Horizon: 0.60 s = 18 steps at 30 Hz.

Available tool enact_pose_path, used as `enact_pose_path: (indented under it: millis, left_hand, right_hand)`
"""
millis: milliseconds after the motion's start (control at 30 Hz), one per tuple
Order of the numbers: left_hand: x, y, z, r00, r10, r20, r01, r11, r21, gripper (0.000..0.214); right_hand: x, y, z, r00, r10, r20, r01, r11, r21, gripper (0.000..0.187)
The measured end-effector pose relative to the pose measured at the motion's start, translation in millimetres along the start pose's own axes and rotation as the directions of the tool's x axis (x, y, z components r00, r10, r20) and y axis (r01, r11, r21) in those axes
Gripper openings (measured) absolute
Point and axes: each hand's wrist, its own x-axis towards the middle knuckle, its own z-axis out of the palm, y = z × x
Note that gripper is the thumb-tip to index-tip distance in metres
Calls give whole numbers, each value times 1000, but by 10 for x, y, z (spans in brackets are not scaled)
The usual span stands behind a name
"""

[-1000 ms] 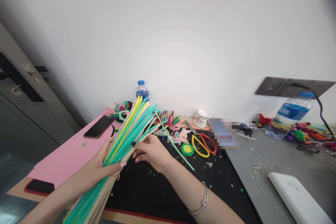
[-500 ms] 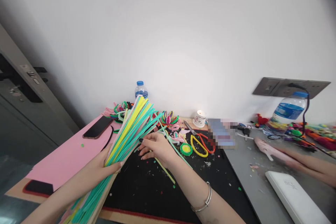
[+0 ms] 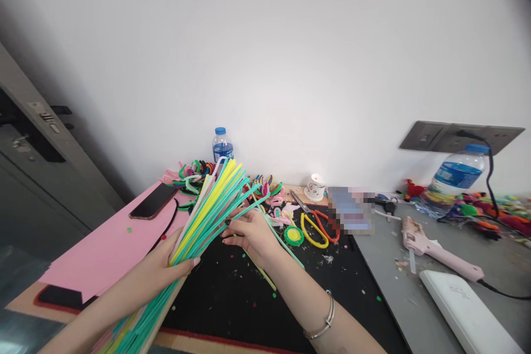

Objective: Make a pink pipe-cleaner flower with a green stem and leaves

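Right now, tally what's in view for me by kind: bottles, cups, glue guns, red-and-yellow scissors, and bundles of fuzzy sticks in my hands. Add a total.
Bottles: 2
Cup: 1
Glue gun: 1
Red-and-yellow scissors: 1
Bundle of fuzzy sticks, in your left hand: 1
Total: 6

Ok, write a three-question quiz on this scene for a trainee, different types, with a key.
1. Which hand is wrapped around the bundle of pipe cleaners?
2. True or false: the phone lies on the pink paper.
3. The glue gun lies on: A. the pink paper; B. the black mat; C. the grey tabletop.

Key:
1. The left hand.
2. True.
3. C.
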Motion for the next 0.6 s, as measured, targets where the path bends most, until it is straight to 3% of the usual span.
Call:
enact_pose_path:
  millis: [100, 200, 400, 600]
  left_hand:
    - [21, 5, 14, 992, 66, 104, -70, 997, 36, 53]
    - [39, -7, 31, 991, 80, 111, -87, 995, 55, 58]
    - [43, -16, 50, 990, 120, 76, -128, 986, 105, 61]
    - [39, -20, 48, 991, 116, 64, -120, 990, 69, 61]
  right_hand:
    - [13, 32, -13, 1000, 7, -10, -7, 1000, -22, 35]
    - [61, 78, -11, 997, 29, -71, -31, 999, -30, 38]
    - [132, 87, 33, 987, 17, -160, -19, 1000, -7, 27]
    - [66, 44, 75, 989, -34, -142, 40, 998, 39, 14]
